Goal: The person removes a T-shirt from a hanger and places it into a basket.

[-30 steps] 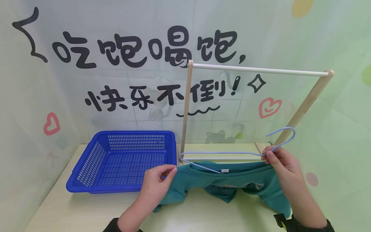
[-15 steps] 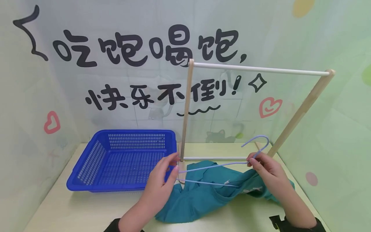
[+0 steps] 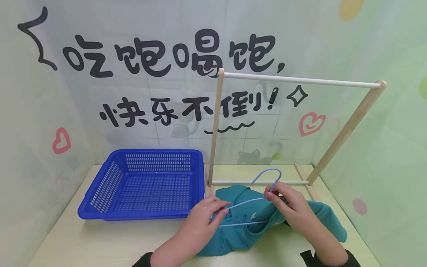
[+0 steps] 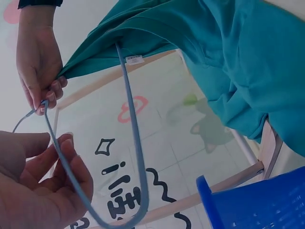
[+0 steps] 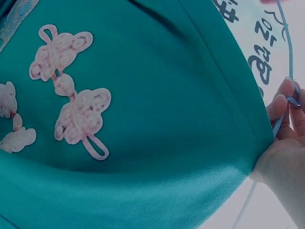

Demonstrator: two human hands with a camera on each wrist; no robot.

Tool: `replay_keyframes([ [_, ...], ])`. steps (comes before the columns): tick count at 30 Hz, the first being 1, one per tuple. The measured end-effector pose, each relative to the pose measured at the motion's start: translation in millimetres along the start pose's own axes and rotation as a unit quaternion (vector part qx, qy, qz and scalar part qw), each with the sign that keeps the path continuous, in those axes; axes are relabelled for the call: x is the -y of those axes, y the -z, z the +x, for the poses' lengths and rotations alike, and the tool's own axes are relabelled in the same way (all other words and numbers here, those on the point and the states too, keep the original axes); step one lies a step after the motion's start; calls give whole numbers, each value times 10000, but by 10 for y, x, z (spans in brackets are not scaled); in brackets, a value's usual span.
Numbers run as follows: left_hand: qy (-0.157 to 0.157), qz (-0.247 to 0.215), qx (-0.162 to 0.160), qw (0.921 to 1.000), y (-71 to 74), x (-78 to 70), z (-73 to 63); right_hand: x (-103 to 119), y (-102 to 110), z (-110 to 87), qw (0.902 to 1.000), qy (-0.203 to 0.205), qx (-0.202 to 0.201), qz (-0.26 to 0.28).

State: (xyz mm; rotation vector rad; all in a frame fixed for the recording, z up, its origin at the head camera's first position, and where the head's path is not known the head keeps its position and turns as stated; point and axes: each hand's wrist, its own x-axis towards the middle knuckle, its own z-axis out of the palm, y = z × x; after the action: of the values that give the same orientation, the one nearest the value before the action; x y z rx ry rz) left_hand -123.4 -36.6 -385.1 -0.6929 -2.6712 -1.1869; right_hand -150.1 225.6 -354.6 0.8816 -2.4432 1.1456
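A teal shirt [image 3: 233, 237] lies bunched on the table; pink knot-shaped decorations [image 5: 81, 95] show on its front in the right wrist view. Pinched at the base of its hook, a light-blue wire clothes hanger [image 3: 247, 202] is held by my right hand [image 3: 293, 207], with the shirt's neck edge against that hand. The hanger's lower bar runs into the neck opening, near a white label [image 4: 135, 59]; its right end is hidden by cloth. My left hand [image 3: 201, 222] pinches the hanger's upper wire towards the left end, which stays outside the shirt.
Behind the shirt stands a wooden rack with a white top rail [image 3: 300, 79] and slanted right post [image 3: 347, 129]. A blue plastic basket [image 3: 140, 217] sits left of it on the pale table [image 3: 110, 244]. A printed curtain [image 3: 160, 22] closes off the back.
My right hand has brought the hanger left and lower. The left hand has let go of the shirt, moved right and taken the hanger's wire. The shirt has sagged onto the table.
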Motion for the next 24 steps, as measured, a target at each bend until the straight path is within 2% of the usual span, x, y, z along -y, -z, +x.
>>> replay_keyframes([
  [2,-56,-157,-146,9998,-22,11,-1,6,-12,-4,10000,-26,12,41],
  [7,-455,-505,-936,9933,-85,71,-19,9,-36,-19,10000,0,-4,35],
  [11,-496,-630,-1291,9884,-96,112,-37,-29,-5,-28,9996,95,-214,-171],
  [17,-375,-753,-1582,9838,-55,143,-62,-163,112,-60,9933,318,-830,-733],
  [24,-181,-818,-1526,9847,-6,153,-71,-307,159,-118,9884,366,-1226,-822],
])
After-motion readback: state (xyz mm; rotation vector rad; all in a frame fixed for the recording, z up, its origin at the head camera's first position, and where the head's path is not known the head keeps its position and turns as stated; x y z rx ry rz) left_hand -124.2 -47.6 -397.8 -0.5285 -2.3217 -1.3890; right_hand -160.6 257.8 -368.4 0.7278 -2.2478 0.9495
